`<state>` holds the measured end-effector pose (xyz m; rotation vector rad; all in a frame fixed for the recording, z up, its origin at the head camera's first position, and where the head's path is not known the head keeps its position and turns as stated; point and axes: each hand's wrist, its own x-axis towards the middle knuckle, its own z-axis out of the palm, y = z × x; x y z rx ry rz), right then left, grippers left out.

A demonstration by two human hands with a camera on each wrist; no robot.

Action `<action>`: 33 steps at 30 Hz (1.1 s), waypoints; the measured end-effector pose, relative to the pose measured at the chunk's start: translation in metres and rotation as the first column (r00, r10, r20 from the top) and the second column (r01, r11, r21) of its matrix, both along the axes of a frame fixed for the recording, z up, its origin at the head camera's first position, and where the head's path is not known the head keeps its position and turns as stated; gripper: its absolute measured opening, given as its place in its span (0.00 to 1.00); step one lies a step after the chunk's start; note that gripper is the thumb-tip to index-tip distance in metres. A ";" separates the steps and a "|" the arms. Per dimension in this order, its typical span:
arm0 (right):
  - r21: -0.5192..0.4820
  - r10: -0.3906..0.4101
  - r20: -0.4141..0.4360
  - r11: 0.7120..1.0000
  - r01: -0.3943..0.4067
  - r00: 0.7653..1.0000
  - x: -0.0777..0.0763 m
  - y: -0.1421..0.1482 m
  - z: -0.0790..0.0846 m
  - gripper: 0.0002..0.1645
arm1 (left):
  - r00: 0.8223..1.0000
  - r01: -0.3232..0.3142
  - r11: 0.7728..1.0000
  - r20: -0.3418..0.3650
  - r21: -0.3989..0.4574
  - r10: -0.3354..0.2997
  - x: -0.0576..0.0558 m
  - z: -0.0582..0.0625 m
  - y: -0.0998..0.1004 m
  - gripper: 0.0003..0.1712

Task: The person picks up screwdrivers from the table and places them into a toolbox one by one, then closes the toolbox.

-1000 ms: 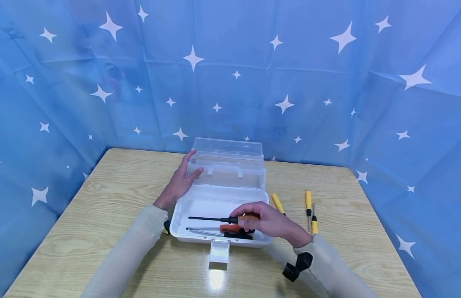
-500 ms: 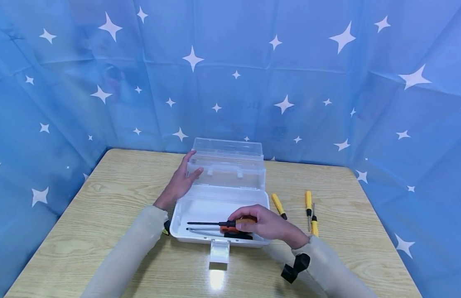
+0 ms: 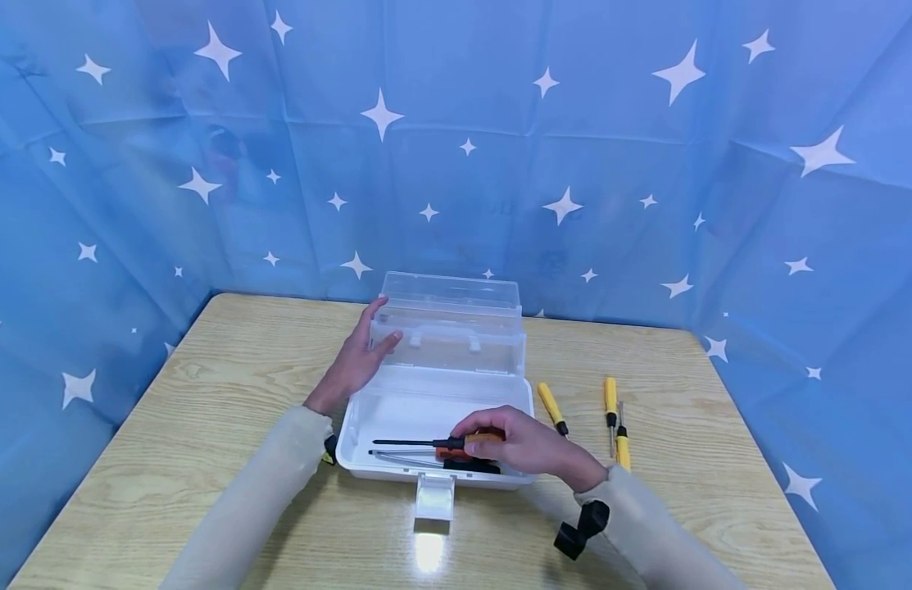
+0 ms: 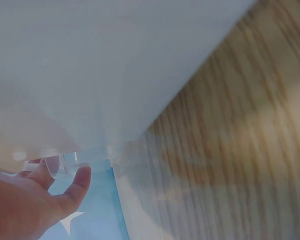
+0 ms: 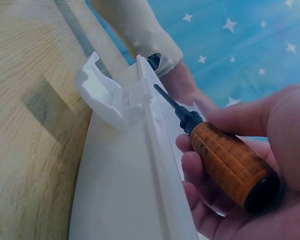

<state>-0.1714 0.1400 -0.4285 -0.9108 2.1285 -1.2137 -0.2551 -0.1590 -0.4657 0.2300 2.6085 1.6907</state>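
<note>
A white toolbox (image 3: 363, 414) stands on the table with its translucent lid (image 3: 456, 356) raised. My left hand (image 3: 356, 360) holds the lid's left edge; in the left wrist view, thumb and fingers (image 4: 80, 185) lie on either side of the clear plastic. My right hand (image 3: 529, 442) grips a screwdriver (image 5: 230, 160) by its orange handle, black shaft pointing left, low inside the box. Just under it lie a screwdriver with a red-orange handle (image 3: 442, 454), partly hidden by my fingers, and a black-handled one (image 3: 470, 467).
Three yellow-handled screwdrivers lie right of the box: one yellow screwdriver (image 3: 550, 403) close to its side, another (image 3: 610, 401) farther right, and a third (image 3: 623, 449) beside that. The front latch (image 3: 433, 496) hangs open over the wooden table (image 3: 279, 524). A starry blue curtain (image 3: 456, 164) encloses the back.
My right hand has come down slightly toward the front of the box with the orange-handled screwdriver, now covering more of the red-orange handle. The left hand stays on the lid.
</note>
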 end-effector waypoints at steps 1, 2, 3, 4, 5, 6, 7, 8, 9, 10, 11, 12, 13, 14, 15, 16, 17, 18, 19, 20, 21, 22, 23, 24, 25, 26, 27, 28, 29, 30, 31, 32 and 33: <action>0.001 0.001 -0.002 1.000 -0.001 1.000 0.000 0.000 -0.001 0.15 | 1.000 0.001 1.000 -0.003 0.000 -0.001 0.000 0.000 0.000 0.40; 0.002 0.002 -0.005 1.000 -0.002 1.000 -0.001 0.000 -0.001 0.14 | 1.000 0.002 1.000 -0.006 -0.001 -0.002 0.000 0.000 0.000 0.40; 0.005 0.002 -0.009 1.000 -0.002 1.000 -0.001 0.000 -0.002 0.14 | 1.000 0.003 1.000 -0.007 0.000 -0.003 0.000 0.000 0.000 0.40; 0.006 0.001 -0.011 1.000 -0.001 1.000 -0.002 0.000 -0.002 0.14 | 1.000 0.001 1.000 -0.005 0.001 -0.001 0.000 0.000 0.000 0.40; 0.009 0.000 -0.013 1.000 0.000 1.000 -0.002 0.000 -0.002 0.14 | 1.000 -0.001 1.000 -0.002 0.002 0.001 0.000 0.001 0.000 0.40; 0.012 -0.002 -0.015 1.000 0.002 1.000 -0.003 0.000 -0.003 0.14 | 1.000 0.001 1.000 -0.002 0.004 -0.001 0.000 0.001 0.000 0.40; 0.012 -0.002 -0.019 1.000 0.002 1.000 -0.003 0.000 -0.003 0.14 | 1.000 0.002 1.000 -0.002 0.004 -0.002 0.000 0.001 0.000 0.40; 0.016 -0.005 -0.019 1.000 0.005 1.000 -0.004 0.000 -0.003 0.14 | 1.000 0.002 1.000 -0.001 0.005 -0.002 0.000 0.000 0.000 0.40; 0.019 -0.008 -0.019 1.000 0.008 1.000 -0.004 0.000 -0.003 0.14 | 1.000 0.001 1.000 0.000 0.005 -0.001 0.000 0.000 0.000 0.40; 0.019 -0.010 -0.016 1.000 0.010 1.000 -0.004 -0.001 -0.003 0.14 | 1.000 -0.001 1.000 0.000 0.003 0.001 -0.001 0.000 0.000 0.40; 0.019 -0.010 -0.015 1.000 0.010 1.000 -0.005 -0.001 -0.003 0.14 | 1.000 -0.001 1.000 0.000 0.001 0.001 -0.001 0.000 0.000 0.40; 0.018 -0.010 -0.013 1.000 0.010 1.000 -0.005 -0.001 -0.003 0.14 | 1.000 -0.001 1.000 -0.003 -0.002 0.001 -0.001 0.000 0.000 0.40; 0.015 -0.009 -0.010 1.000 0.009 1.000 -0.005 -0.001 -0.004 0.14 | 1.000 -0.002 1.000 -0.004 -0.005 0.002 -0.001 0.000 0.000 0.40; 0.014 -0.012 0.000 1.000 0.012 1.000 -0.005 -0.001 -0.004 0.14 | 1.000 -0.003 1.000 -0.004 -0.006 0.003 -0.001 0.000 0.000 0.40; 0.012 -0.014 0.007 1.000 0.014 1.000 -0.005 -0.002 -0.005 0.15 | 1.000 -0.003 1.000 -0.003 -0.006 0.003 -0.001 0.000 0.000 0.40; 0.009 -0.014 0.009 1.000 0.014 1.000 -0.005 -0.002 -0.005 0.15 | 1.000 -0.003 1.000 0.000 -0.004 0.003 -0.001 0.000 0.000 0.40; 0.008 -0.015 0.012 1.000 0.015 1.000 -0.005 -0.002 -0.007 0.15 | 1.000 -0.002 1.000 0.003 -0.002 0.002 -0.001 0.000 0.000 0.40; 0.007 -0.017 0.016 1.000 0.017 1.000 -0.005 -0.002 -0.008 0.15 | 1.000 -0.003 1.000 0.005 -0.002 0.003 -0.001 0.000 0.000 0.40; 0.006 -0.018 0.016 1.000 0.017 1.000 -0.005 -0.002 -0.008 0.15 | 1.000 -0.004 1.000 0.009 0.001 0.004 -0.001 0.001 0.000 0.40; 0.008 -0.018 0.014 1.000 0.018 1.000 -0.005 -0.003 -0.009 0.15 | 1.000 -0.003 1.000 0.012 0.003 0.003 -0.001 0.000 0.000 0.40; 0.012 -0.019 0.008 1.000 0.019 1.000 -0.005 -0.003 -0.010 0.14 | 1.000 -0.003 1.000 0.014 0.003 0.003 -0.001 0.000 0.000 0.40; 0.015 -0.018 0.000 1.000 0.017 1.000 -0.005 -0.003 -0.011 0.14 | 1.000 -0.002 1.000 0.013 0.003 0.002 -0.001 0.000 0.000 0.40; 0.018 -0.017 -0.005 1.000 0.017 1.000 -0.006 -0.003 -0.011 0.14 | 1.000 -0.001 1.000 0.012 0.002 0.001 -0.001 0.000 0.000 0.40; 0.021 -0.016 -0.008 1.000 0.016 1.000 -0.006 -0.004 -0.012 0.14 | 1.000 -0.001 1.000 0.010 0.002 0.001 -0.001 -0.001 0.000 0.40; 0.024 -0.014 -0.010 1.000 0.014 1.000 -0.006 -0.004 -0.012 0.14 | 1.000 0.000 1.000 0.009 0.003 0.000 -0.001 -0.001 0.000 0.40; 0.029 -0.013 -0.010 0.999 0.013 1.000 -0.006 -0.005 -0.013 0.14 | 1.000 0.000 1.000 0.009 0.003 0.000 -0.001 -0.001 0.000 0.40; 0.032 -0.010 -0.007 0.999 0.011 1.000 -0.007 -0.005 -0.013 0.14 | 1.000 -0.001 1.000 0.008 0.003 0.001 -0.001 -0.001 0.000 0.40; 0.031 -0.006 -0.001 0.999 0.007 1.000 -0.007 -0.006 -0.014 0.14 | 1.000 -0.001 1.000 0.008 0.002 0.001 -0.001 -0.001 0.000 0.40; 0.032 -0.004 0.005 0.999 0.004 1.000 -0.007 -0.006 -0.014 0.14 | 1.000 -0.004 1.000 0.010 0.000 0.004 -0.001 -0.001 0.000 0.40; 0.035 -0.002 0.010 0.999 0.002 1.000 -0.008 -0.007 -0.014 0.14 | 1.000 -0.006 1.000 0.010 -0.004 0.006 0.000 0.000 0.000 0.40; 0.039 -0.001 0.011 0.999 0.001 1.000 -0.008 -0.008 -0.015 0.13 | 1.000 -0.005 1.000 0.007 -0.007 0.005 0.000 0.000 0.000 0.40; 0.042 -0.001 0.013 0.999 0.001 1.000 -0.008 -0.008 -0.015 0.13 | 1.000 -0.006 1.000 0.006 -0.009 0.006 0.000 0.000 0.001 0.41; 0.047 -0.001 0.013 0.999 0.000 1.000 -0.008 -0.009 -0.016 0.13 | 1.000 -0.006 1.000 0.005 -0.011 0.006 0.000 0.001 0.001 0.41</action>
